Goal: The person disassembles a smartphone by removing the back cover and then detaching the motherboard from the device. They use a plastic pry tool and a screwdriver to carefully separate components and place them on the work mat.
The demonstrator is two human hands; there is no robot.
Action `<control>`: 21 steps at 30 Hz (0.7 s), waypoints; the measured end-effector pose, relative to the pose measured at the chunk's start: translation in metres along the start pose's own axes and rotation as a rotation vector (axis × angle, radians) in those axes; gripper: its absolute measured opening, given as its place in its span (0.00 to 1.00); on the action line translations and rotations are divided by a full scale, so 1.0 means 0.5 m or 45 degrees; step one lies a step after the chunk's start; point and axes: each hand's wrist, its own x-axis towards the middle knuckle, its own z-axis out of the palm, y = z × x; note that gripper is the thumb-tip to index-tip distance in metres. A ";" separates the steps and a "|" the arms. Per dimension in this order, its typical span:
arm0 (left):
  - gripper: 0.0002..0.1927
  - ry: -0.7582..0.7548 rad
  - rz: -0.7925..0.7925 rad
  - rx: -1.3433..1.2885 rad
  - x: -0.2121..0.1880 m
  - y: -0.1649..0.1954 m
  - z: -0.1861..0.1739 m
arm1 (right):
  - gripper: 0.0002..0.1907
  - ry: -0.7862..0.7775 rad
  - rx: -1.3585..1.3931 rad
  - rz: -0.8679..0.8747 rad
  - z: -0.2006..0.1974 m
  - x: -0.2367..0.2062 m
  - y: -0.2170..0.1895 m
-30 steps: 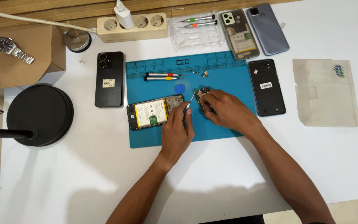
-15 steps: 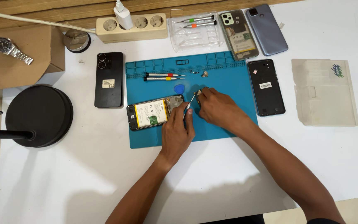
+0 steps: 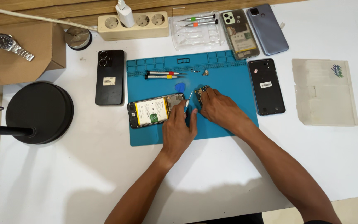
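The work mat [image 3: 224, 79] is teal blue. At its nine o'clock edge an opened phone [image 3: 154, 112] shows a yellow-white battery in a black frame. A blue pick [image 3: 180, 87] lies at its centre. Toward twelve o'clock, the screwdrivers [image 3: 165, 74] carry red and yellow bands.

A white table [image 3: 83, 178] carries a blue mat [image 3: 233, 83] at its middle. Left of the mat lie a black phone [image 3: 110, 77] and a round black lamp base [image 3: 39, 112]; a cardboard box [image 3: 17, 58] sits at the far left. Along the back edge are a power strip [image 3: 133, 25], a clear tool case [image 3: 196, 30] and two phones [image 3: 254, 31]. A clear plastic tray [image 3: 324, 92] lies at the right.
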 end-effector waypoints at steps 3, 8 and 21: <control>0.19 0.003 0.002 0.021 0.003 0.003 -0.003 | 0.14 0.181 0.054 -0.076 -0.005 -0.004 -0.002; 0.17 -0.162 -0.090 0.170 -0.002 0.027 -0.010 | 0.10 0.050 0.310 0.119 -0.030 -0.020 0.002; 0.14 -0.382 0.310 0.340 0.016 -0.004 -0.088 | 0.08 0.266 0.326 0.028 0.004 -0.035 0.004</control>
